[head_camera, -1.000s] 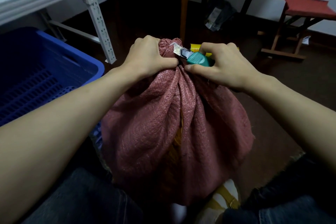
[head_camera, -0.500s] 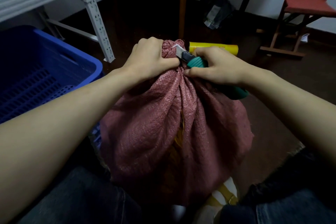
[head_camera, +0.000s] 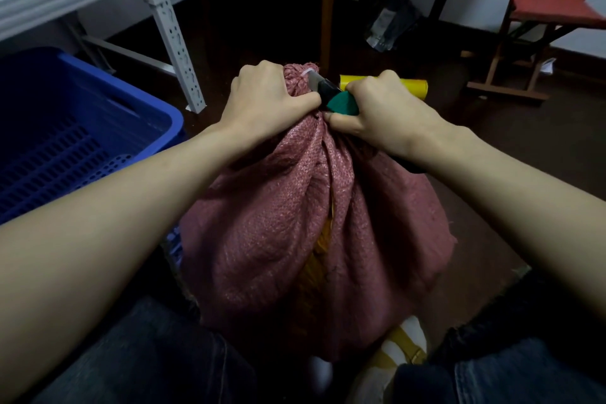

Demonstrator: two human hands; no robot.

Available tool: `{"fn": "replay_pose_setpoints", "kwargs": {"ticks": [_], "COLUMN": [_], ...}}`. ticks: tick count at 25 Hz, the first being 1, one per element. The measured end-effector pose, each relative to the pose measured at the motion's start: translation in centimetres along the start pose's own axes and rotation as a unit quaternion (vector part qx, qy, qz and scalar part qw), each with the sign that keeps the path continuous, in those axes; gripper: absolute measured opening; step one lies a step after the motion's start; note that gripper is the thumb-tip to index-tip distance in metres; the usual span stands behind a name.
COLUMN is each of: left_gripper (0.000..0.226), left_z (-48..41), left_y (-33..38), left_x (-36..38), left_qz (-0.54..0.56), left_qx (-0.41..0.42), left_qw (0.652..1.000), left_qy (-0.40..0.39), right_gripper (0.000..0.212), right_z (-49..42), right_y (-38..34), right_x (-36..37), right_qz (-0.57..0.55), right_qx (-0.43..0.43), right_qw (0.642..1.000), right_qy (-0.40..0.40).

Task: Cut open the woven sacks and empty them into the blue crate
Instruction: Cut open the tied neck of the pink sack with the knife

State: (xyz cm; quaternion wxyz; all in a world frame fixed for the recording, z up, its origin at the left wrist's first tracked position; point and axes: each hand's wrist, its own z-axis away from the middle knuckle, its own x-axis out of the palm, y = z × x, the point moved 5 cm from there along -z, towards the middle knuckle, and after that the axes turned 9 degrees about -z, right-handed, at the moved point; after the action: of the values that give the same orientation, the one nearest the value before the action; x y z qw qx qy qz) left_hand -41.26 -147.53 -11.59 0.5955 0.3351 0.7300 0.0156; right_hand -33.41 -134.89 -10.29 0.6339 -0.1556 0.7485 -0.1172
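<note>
A full pink woven sack (head_camera: 278, 233) stands between my knees, its top bunched into a neck. My left hand (head_camera: 262, 98) grips that neck just below the tied tuft. A green-handled utility knife (head_camera: 337, 102) is held in my right hand (head_camera: 383, 115), its blade laid against the tie at the tuft. Something yellow shows through a gap in the sack's front folds. The blue crate (head_camera: 167, 121) sits on the floor to the left, its slotted bottom visible.
A white metal shelf leg (head_camera: 173, 39) rises behind the crate. A wooden chair (head_camera: 324, 10) stands straight ahead, a red folding stool (head_camera: 544, 29) at the far right. A yellow roll (head_camera: 413, 87) lies on the dark floor behind my right hand.
My right hand has shifted the knife slightly, the blade working at the sack's tie. My left hand keeps its hold on the neck. The sack has not moved.
</note>
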Motion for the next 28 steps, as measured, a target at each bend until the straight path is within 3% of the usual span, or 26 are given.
{"fn": "replay_pose_setpoints", "kwargs": {"ticks": [14,18,24,28], "left_gripper": [0.053,0.035,0.022,0.030], "left_z": [0.1,0.4,0.1,0.2], "left_y": [-0.1,-0.1,-0.8,-1.0], "left_x": [-0.1,0.0,0.4,0.5], "left_qz": [0.029,0.056,0.161,0.258], "left_qx": [-0.002,-0.041,-0.089,-0.109], "left_qw": [0.999,0.996,0.981,0.957], "left_qy": [-0.029,-0.052,-0.058,-0.068], "right_gripper": [0.036,0.031,0.037,0.029], "right_z": [-0.3,-0.5,-0.7,-0.9], "right_y": [-0.5,-0.6,-1.4,-1.4], "right_x": [-0.4,0.0,0.2,0.6], "right_qz": [-0.016,0.003,-0.018,-0.059], "right_qx": [0.002,0.022,0.026,0.036], "right_qw": [0.999,0.998,0.995,0.991], "right_qy": [0.039,0.057,0.097,0.112]}}
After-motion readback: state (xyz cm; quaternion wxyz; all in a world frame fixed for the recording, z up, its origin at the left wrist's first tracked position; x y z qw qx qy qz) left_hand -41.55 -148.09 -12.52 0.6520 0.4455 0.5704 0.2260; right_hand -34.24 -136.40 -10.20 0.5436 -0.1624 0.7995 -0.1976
